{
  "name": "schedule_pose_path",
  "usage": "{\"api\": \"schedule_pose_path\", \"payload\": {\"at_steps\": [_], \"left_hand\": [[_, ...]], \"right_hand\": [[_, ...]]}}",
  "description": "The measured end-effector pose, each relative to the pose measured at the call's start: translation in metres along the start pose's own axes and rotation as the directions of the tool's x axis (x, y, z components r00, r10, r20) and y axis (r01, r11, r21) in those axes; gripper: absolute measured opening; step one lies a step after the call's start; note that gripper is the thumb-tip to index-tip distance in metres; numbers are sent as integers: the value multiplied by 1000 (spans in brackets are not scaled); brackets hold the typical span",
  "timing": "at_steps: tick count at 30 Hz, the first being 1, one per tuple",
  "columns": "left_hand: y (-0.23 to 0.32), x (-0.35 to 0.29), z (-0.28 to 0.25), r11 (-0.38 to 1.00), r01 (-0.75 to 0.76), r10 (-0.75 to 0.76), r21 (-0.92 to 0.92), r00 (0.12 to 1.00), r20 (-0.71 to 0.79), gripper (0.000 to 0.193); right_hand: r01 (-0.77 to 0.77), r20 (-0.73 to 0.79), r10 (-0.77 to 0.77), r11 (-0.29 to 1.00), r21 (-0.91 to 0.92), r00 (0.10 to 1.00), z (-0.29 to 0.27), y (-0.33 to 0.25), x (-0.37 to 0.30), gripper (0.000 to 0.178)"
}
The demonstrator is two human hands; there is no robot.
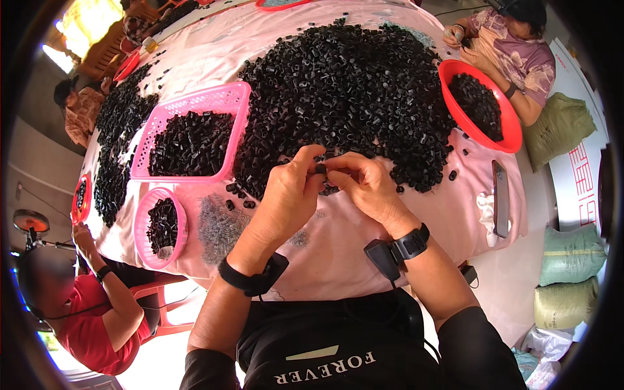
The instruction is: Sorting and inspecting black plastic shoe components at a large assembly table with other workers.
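My left hand (290,185) and my right hand (369,186) meet over the near edge of a large heap of small black plastic parts (344,91). Between the fingertips is one small black plastic part (320,168), pinched from both sides. Its details are too small to make out, and the fingers cover some of it. Just left of my left forearm lies a pile of fine grey, spring-like pieces (221,231). Both wrists wear black bands with box-shaped devices.
Left are a pink rectangular basket (244,101) and a round pink basket (182,227), both holding black parts. A red basin (513,133), a phone (500,198) and crumpled tissue (485,209) lie right. Several people sit around the cloth-covered table. Sacks (572,255) stand on the right-hand floor.
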State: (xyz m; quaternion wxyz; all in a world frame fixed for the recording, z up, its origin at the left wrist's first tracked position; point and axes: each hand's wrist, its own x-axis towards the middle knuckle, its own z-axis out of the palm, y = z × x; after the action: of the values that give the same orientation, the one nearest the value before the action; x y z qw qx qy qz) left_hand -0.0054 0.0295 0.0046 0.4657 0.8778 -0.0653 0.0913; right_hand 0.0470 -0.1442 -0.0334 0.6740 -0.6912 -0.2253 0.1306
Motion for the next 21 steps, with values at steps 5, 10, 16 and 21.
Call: {"api": "schedule_pose_path", "payload": {"at_steps": [5,10,16,21], "left_hand": [[2,-1,6,989,-117,118,93,993,-5,43],[4,-3,6,994,-85,85,69,996,-2,41],[5,0,4,999,-35,35,-13,999,-33,25],[8,4,2,999,-33,31,-43,998,-46,19]], "right_hand": [[131,0,-131,991,-17,991,-1,3,1,17],[103,-7,-103,995,3,995,-2,4,1,13],[-31,-21,38,963,269,999,0,5,1,18],[-58,13,56,953,296,998,-1,-3,1,16]]}}
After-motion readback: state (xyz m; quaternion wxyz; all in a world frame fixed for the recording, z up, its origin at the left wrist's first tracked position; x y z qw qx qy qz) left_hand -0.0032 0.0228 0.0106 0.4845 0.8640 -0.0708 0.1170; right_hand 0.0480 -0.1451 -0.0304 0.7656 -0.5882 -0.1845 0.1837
